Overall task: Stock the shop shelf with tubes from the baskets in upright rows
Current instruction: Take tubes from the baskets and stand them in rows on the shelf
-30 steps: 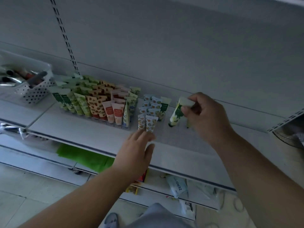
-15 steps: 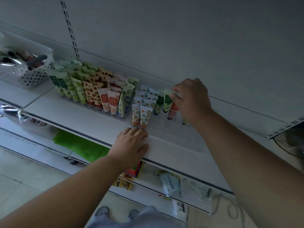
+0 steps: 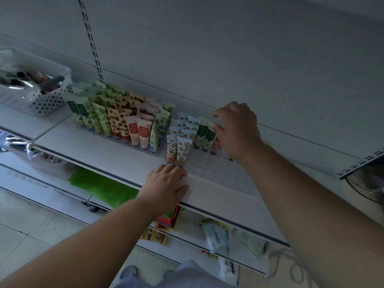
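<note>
Right hand: the right hand (image 3: 236,129) is reaching to the far right end of the rows, its thumb and fingers pinching the top of a dark green tube (image 3: 209,136).
Tube in hand: it is standing upright, just right of a matching green tube (image 3: 200,134) and just left of a red tube (image 3: 216,144) that the hand is partly hiding.
Left hand: the left hand (image 3: 167,185) is lying flat, fingers relaxed and gripping nothing, on the near edge of the shelf (image 3: 99,150), just in front of two orange-patterned tubes (image 3: 177,149).
Doing the step well: I judge it best to be seating the cap flat, keeping the tube snug against its neighbour, and letting go upward so nothing tips.
Further out: filled rows (image 3: 116,119) are standing to the left; a dotted basket (image 3: 35,96) is sitting far left.
</note>
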Motion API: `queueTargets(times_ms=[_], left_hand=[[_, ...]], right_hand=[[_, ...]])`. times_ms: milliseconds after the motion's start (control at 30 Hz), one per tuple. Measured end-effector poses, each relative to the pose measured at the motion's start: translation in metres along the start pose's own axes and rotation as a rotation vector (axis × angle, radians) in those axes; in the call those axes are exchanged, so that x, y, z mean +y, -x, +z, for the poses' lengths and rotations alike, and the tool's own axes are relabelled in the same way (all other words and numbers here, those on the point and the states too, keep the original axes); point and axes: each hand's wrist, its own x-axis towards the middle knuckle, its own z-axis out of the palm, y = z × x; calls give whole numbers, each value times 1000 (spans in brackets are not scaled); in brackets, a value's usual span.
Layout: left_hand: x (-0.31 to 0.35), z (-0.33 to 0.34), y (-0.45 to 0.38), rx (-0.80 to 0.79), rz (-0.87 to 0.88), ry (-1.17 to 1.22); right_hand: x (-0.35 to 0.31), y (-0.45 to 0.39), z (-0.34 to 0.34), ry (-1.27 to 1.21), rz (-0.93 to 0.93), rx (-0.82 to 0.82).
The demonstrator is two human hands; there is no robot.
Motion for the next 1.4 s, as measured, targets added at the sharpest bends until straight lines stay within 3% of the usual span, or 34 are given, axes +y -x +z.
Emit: queueTargets(times_ms=[200,433,733,933,1100,1400], left_hand=[[5,-16,8,50,8,83],[-30,-70,55,225,-56,87],[-174,-157,121,410,-217,122],[-285,-228,156,453,-226,78],[-342,-269,141,416,-192,87],[-403,-300,70,392,-148,73]], right_hand=[[-40,17,-18,-149,-117,106],[-122,17,-26,-330,-199,46],[-296,-33,19,-470,-306,-77],[-406,-82,53,-523,-249,-90],[-437,-127,70,-456,-134,-107],[-456,-251,130,-384,-106,-215]])
